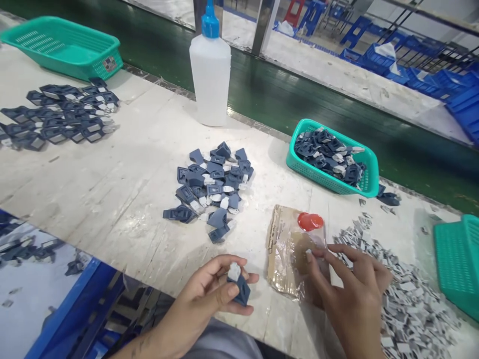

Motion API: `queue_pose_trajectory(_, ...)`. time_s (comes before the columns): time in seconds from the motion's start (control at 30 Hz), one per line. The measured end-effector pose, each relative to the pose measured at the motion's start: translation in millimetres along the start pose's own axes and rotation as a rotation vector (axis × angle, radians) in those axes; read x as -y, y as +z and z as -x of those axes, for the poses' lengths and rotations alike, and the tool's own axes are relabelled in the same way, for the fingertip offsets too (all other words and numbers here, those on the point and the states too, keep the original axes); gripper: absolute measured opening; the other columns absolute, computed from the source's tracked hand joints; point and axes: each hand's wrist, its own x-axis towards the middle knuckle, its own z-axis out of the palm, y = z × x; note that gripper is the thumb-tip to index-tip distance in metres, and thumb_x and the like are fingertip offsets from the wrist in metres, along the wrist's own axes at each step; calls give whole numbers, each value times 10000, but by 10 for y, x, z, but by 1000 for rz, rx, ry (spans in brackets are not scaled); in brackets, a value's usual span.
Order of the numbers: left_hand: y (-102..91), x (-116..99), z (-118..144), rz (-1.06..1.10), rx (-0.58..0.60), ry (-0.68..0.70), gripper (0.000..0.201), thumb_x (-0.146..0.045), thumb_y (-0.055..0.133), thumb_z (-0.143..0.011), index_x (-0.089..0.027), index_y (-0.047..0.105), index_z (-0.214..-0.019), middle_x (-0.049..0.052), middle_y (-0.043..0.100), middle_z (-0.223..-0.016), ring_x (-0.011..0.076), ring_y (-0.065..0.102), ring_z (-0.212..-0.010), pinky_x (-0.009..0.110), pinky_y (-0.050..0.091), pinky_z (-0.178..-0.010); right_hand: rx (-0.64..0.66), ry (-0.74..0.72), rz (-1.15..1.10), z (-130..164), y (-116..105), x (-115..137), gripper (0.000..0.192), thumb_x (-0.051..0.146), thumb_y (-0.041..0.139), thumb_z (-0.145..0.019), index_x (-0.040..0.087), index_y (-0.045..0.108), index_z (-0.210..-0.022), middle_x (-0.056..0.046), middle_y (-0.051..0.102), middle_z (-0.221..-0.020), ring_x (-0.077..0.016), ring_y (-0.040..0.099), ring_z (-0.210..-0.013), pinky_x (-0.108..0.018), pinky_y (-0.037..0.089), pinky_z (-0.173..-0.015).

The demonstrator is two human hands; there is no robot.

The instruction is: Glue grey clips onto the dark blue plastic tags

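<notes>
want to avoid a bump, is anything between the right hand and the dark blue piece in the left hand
Only fingertips of the left hand jut toward the right hand beside the dark blue piece; otherwise nothing visible stands between, and the cardboard lies flat below.

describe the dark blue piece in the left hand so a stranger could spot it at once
On the white worktable, find the loose pile of dark blue pieces in front of the tall bottle. Nearer the camera, the left hand holds one dark blue piece with a pale tip. Unlike those in the pile, it is held in fingers.
</notes>
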Motion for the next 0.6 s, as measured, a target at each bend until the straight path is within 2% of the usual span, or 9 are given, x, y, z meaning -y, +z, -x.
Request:
queue_pose_trajectory(0.1, -4, 67, -56, -48, 14, 35, 210, -349, 727, -688, -236, 690, -861, 50, 677, -905, 261, 571, -1040, 318, 538, -734, -43, 26, -45, 22, -85, 173, 131, 177, 667, -737, 169, 598, -847, -86, 573, -881, -175, 481, -739, -357, 314, -708)
queue_pose_trajectory(0.23, 4, 120, -93, -90, -14, 88, 145, -317, 712, -716, -249, 702, -843, -9, 698, -875, 146, 604, -912, 213, 442, -817, 34, 63, -315, 115, -109, 512, 133, 146, 627, -747, 176, 576, -866, -71, 529, -865, -189, 468, -803, -339, 319, -695)
queue_pose_trajectory(0.3, 15, 123, -95, -86, -25, 99, 123, -300, 706, -725, -260, 706, -841, -26, 705, -883, 125, 603, -902, 186, 426, -817, 49, 99, -427, 181, -48, 637, 155, 126, 613, -742, 170, 567, -883, -71, 509, -879, -194, 462, -846, -339, 333, -713)
queue_pose_trajectory(0.43, 36, 110, -92, -87, -10, 111, 85, -270, 707, -725, -255, 711, -809, -39, 702, -833, 117, 614, -892, 163, 427, -793, 73, 155, -437, 277, 84, 765, 144, 168, 608, -757, 193, 574, -894, -55, 488, -918, -175, 458, -854, -331, 341, -739)
queue_pose_trajectory(0.6, 38, 100, -96, -121, 2, 121, 77, -242, 684, -749, -256, 707, -821, -51, 686, -796, 96, 610, -847, 138, 424, -757, 77, 290, -479, 290, 119, 859, 58, 212, 582, -797, 214, 587, -855, -49, 481, -912, -176, 447, -872, -329, 345, -747)
